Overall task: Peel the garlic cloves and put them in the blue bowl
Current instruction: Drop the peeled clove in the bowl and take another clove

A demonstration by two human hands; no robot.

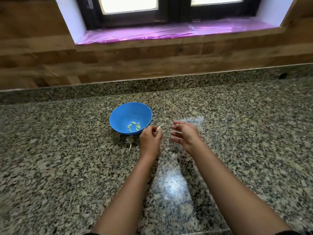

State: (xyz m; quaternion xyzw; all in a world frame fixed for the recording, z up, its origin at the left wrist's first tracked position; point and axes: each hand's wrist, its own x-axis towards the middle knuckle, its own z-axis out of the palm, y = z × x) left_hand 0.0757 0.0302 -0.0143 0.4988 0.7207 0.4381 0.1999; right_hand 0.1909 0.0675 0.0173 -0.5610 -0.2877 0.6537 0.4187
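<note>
Both hands hang over the middle of the counter (67, 150), forearms bare. The left hand (149, 139) is curled, and its thumb and fingertips pinch a pale garlic clove (158, 128) whose tip sticks up out of the grip. At its 3 o'clock, a small gap away, the right hand (183, 134) is released: the fingers are spread and loosely bent, pointing towards the left hand, and hold nothing that can be made out. It is blurred, so any fine skin on its fingertips cannot be told.

The counter is speckled granite. A wooden wall (42, 61) rises behind it, with a window sill (169, 31) at 12 o'clock covered in pink film.

A blue bowl (125, 112) stands upright on the counter at about 10 o'clock from the left hand, its rim just beside the pinched clove. Inside, a loose cluster of small peeled cloves (133, 127) lies on the bowl's floor towards its 5 o'clock side, looking greenish against the blue.

At the bowl's 6 o'clock, just beside its base, a garlic scrap (129, 140) with a thin stalk lies on the counter.
</note>
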